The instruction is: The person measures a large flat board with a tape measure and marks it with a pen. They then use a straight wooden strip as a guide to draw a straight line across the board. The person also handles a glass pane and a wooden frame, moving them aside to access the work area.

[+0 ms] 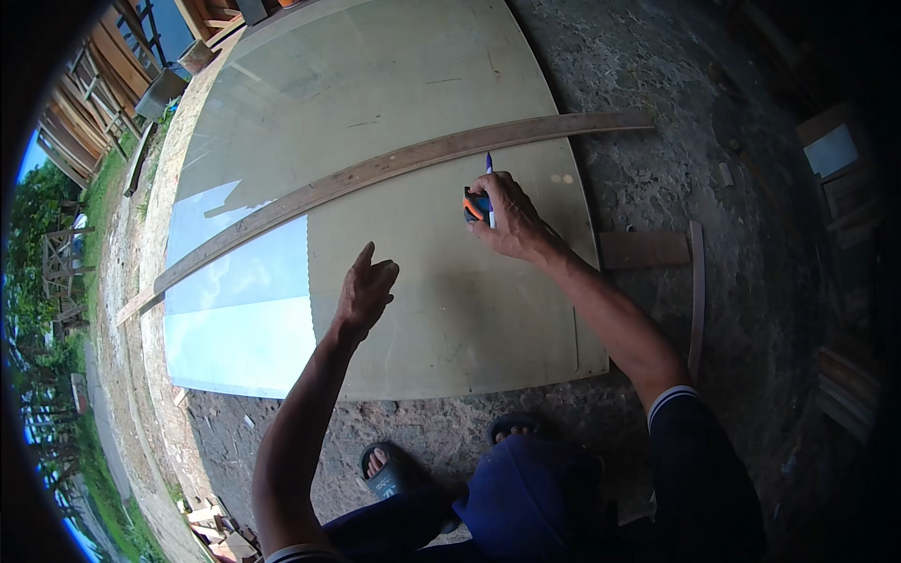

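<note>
A large glossy, pale olive sheet (413, 328) lies in front of me, mirroring sky at its left. A long wooden strip (375, 169) crosses it at a slant, its ends reaching past both sides. My right hand (511, 218), above the sheet just nearer than the strip, is closed round an orange and black tape measure (474, 208) and a pen (488, 162) whose purple end points away. My left hand (366, 289) hovers over the sheet's near left part, empty, its index finger stretched out and the other fingers partly curled.
Rough concrete ground (638, 56) surrounds the sheet. At the right lie a reddish board (646, 251) and a narrow strip (695, 300). My sandalled feet (385, 467) stand at the near edge. Timber planks (108, 70) lean far left; wood scraps (221, 533) lie near left.
</note>
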`<state>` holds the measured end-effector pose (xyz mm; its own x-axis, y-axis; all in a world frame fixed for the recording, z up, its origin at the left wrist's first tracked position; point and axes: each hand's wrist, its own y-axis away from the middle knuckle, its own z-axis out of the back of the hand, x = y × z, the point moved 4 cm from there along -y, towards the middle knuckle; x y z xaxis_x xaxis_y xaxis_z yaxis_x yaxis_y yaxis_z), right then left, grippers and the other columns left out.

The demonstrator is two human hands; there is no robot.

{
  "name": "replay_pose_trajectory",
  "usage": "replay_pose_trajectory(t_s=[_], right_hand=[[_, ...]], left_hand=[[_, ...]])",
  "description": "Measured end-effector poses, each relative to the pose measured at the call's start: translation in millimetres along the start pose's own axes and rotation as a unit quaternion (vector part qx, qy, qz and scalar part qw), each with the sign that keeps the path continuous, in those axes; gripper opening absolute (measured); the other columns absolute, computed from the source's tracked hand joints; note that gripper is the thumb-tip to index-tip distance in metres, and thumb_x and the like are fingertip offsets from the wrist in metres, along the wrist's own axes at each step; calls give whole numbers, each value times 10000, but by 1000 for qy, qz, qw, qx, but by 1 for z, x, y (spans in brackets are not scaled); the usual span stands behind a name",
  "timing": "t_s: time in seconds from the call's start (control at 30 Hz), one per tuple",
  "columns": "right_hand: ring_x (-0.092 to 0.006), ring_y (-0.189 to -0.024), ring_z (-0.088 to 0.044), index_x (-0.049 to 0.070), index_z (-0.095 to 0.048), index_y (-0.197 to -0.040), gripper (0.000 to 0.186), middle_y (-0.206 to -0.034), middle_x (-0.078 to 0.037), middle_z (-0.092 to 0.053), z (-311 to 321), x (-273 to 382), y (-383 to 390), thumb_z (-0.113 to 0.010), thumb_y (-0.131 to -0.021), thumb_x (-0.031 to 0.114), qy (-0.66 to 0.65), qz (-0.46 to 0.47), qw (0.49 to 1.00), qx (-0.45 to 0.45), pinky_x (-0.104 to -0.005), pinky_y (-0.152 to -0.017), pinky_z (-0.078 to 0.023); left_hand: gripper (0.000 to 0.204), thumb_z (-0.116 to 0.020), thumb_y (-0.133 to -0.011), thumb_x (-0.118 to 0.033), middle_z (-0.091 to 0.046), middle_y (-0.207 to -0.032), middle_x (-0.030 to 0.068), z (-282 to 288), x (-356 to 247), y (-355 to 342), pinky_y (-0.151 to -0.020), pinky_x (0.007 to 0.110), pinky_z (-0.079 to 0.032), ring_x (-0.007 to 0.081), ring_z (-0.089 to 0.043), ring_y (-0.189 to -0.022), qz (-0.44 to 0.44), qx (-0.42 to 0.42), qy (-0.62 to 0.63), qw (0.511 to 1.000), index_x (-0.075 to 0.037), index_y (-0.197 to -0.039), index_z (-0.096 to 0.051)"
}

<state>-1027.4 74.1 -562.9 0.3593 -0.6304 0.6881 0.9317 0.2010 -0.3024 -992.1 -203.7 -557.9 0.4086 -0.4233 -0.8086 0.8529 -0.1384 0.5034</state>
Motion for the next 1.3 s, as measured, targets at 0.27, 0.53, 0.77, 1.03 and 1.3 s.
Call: replay_pose_trajectory(t_s=[0.27,0.53,0.77,1.03,1.3], right_hand=[[-360,-1100,-534,146,-461,-1224,553,-1172,-138,-504,-25,-75,-52,-780,-774,181,226,-92,966,-83,-560,-848,-438],[-312,-1367,-379,141,-397,-1472,833,-1445,-146,-404,-69,-29,-60,-764,-792,453,313,91,925,197,-500,-1108,-302],[-303,-1430,-336,176,-425,-1512,711,-1595,-114,-292,-81,-22,-61,-650,-894,445,337,62,881,327,-501,-1134,-302],[-347,-1320,-504,138,-492,-1456,550,-1471,-161,-480,-21,1,42,-631,-955,318,232,-88,968,-29,-442,-1088,-428],[-344,-1312,-495,96,-501,-1434,543,-1445,-154,-497,10,25,230,-615,-956,328,239,-199,950,16,-461,-1100,-405]], left_hand=[[619,-681,-913,-179,-555,-1407,221,124,14,69,-1024,446,-499,370,-562,-1275,-167,34,-461,871,-49,-1469,-443],[726,-693,-922,-273,-307,-1604,196,101,106,62,-1181,502,-293,384,-322,-1463,-203,-25,-422,883,-99,-1541,-356],[697,-607,-960,-389,-260,-1636,159,57,124,28,-1234,530,-133,358,-185,-1527,-232,-57,-439,866,-111,-1547,-355],[674,-392,-1032,-479,-201,-1665,125,51,143,34,-1239,531,-57,347,-130,-1544,-249,-88,-513,816,-122,-1591,-270],[674,-392,-1033,-477,-202,-1668,110,44,146,31,-1232,551,-76,342,-124,-1546,-268,-105,-503,815,-131,-1596,-258]])
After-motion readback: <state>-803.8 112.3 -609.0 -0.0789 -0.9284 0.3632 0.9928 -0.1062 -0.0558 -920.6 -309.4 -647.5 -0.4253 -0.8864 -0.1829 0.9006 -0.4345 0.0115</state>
